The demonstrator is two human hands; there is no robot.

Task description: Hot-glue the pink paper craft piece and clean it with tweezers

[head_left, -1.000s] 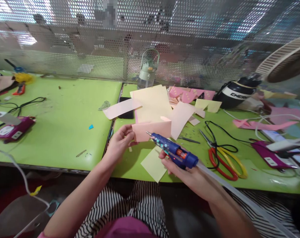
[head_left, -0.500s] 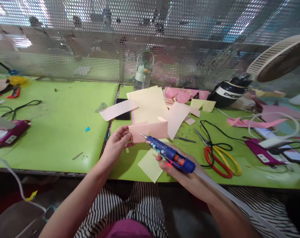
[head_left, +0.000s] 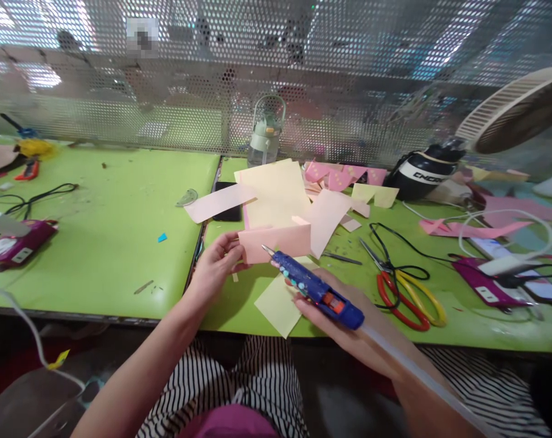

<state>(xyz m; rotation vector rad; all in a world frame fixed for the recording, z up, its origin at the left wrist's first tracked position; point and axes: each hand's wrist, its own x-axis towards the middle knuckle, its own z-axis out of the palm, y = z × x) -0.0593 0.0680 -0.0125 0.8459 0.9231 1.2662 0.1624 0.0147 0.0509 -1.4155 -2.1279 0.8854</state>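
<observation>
Lightly pinching the pink paper strip [head_left: 288,239] by its left end with closed left fingers [head_left: 232,253], seemingly baring its face toward the glue gun [head_left: 308,280] wrapped in curled right fingers [head_left: 307,309].

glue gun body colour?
Dark blue. The glue gun shows best in the head view.
</observation>
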